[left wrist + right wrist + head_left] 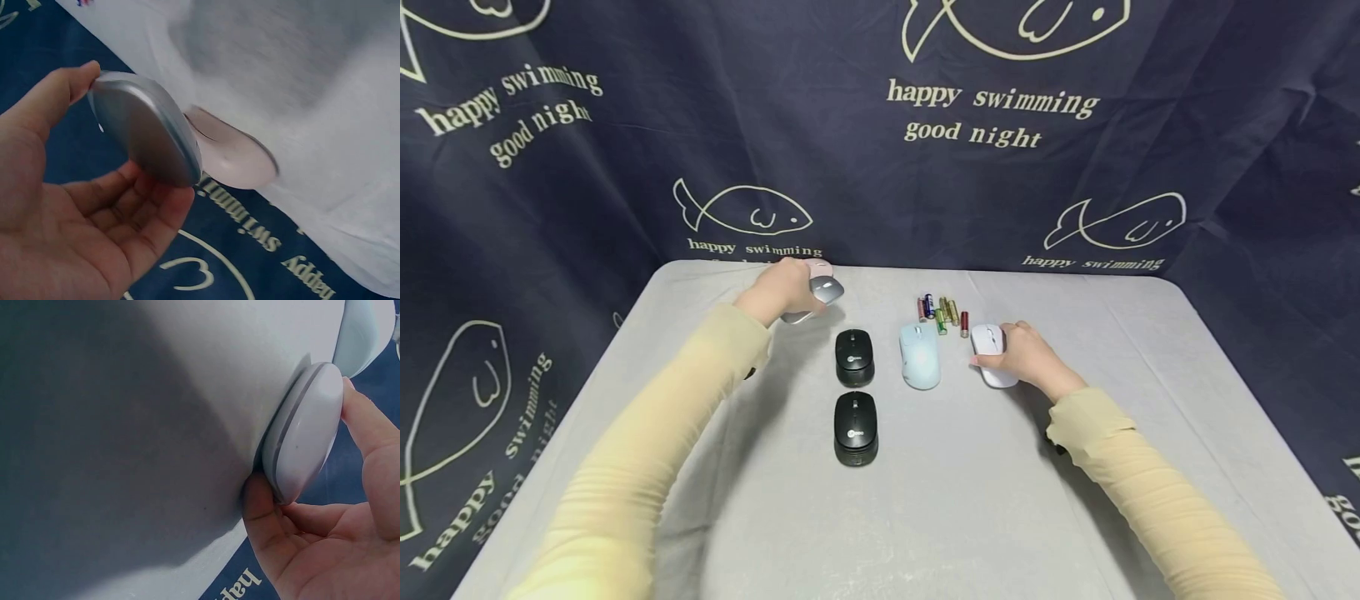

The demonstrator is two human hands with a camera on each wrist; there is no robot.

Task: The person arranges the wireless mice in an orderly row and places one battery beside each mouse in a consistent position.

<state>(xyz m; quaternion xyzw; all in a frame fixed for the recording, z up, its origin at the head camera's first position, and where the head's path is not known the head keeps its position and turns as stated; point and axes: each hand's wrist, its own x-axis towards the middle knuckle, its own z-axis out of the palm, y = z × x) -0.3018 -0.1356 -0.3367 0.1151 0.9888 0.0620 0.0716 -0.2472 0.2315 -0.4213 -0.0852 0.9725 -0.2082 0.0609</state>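
At the far left of the table my left hand (782, 290) grips a grey computer mouse (827, 289), thumb on one side and fingers on the other. The left wrist view shows this grey mouse (144, 131) tilted between thumb and fingertips. Just behind it lies a pink mouse (820, 267), partly covered in the head view. On the right, my right hand (1030, 358) holds a white mouse (988, 339) by its sides. In the right wrist view the white mouse (309, 434) is close against the tabletop, fingertips low at its edge.
A light blue mouse (920, 358) lies left of the white one. Two black mice (854, 354) stand one before the other in the middle. Several small batteries (942, 315) are grouped behind the blue mouse, a red one (965, 323) apart. A dark curtain (865, 167) hangs behind the table.
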